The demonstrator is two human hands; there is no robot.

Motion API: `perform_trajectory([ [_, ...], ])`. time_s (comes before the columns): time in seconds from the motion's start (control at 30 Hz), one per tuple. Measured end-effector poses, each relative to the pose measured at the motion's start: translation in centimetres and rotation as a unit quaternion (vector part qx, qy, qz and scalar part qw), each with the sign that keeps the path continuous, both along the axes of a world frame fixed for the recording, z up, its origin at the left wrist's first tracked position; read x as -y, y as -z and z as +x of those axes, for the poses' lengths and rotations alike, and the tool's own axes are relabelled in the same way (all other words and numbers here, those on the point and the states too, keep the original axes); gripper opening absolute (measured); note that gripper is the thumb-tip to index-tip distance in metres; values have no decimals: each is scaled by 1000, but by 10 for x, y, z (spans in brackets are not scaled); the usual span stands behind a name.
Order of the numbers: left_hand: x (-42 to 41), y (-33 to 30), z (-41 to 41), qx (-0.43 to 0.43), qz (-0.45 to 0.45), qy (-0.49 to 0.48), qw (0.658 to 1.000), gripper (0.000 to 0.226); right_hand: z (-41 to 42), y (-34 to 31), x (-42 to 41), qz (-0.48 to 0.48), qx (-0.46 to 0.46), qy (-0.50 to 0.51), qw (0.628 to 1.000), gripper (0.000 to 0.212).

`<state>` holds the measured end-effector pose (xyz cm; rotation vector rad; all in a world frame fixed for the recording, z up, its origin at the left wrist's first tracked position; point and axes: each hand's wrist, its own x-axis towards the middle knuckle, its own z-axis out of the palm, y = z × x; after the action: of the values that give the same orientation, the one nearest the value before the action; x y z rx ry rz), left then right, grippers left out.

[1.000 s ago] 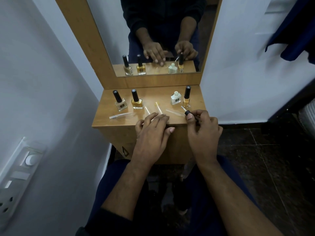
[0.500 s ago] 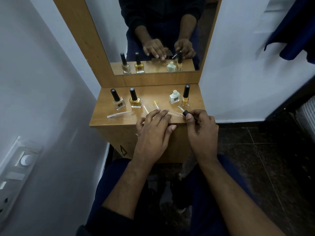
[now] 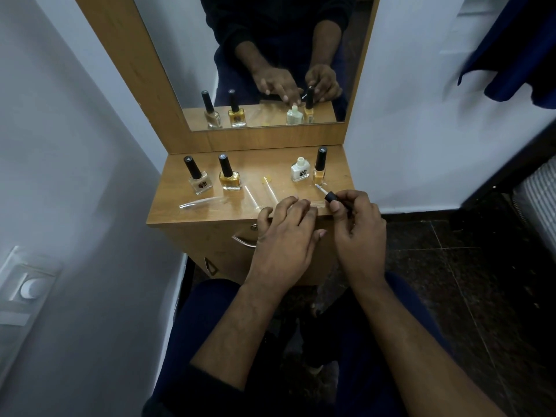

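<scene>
My left grip [image 3: 285, 242] lies flat and slack, holding nothing, its fingertips [image 3: 296, 201] on the near edge of the counter [image 3: 180, 212]. Over the last second it has slid sideways toward my right grip [image 3: 358, 233], so the gap between them has narrowed. The right grip pinches the black cap of the polish brush [image 3: 330, 197], which has barely moved. Its bristles point away and leftward, just beyond those fingertips, touching no nail that I can see. I judge the nails are being brought to the brush and painting is about to start. Just beyond the brush stands the open white bottle [image 3: 300, 173], beside a capped amber bottle [image 3: 319, 168]. Farthest off is the mirror [image 3: 270, 55].
</scene>
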<state>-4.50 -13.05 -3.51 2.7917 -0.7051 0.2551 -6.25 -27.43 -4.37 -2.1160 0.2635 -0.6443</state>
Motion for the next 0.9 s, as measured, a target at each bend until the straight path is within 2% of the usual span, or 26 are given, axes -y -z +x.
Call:
perform_trajectory([
  [0.27, 4, -1, -7, 11, -9, -14, 1000, 51, -4, -10, 4, 95, 43, 20, 994, 17],
  [0.43, 3, 0, -5, 3, -39, -15, 999, 42, -4, -12, 7, 135, 50, 19, 989, 17],
  [0.7, 1, 4, -6, 92, -10, -17, 996, 47, -4, -13, 5, 142, 50, 0, 989, 16],
  [0.9, 0, 7, -2, 95, -23, -14, 995, 46, -3, -11, 6, 151, 48, -3, 987, 16],
])
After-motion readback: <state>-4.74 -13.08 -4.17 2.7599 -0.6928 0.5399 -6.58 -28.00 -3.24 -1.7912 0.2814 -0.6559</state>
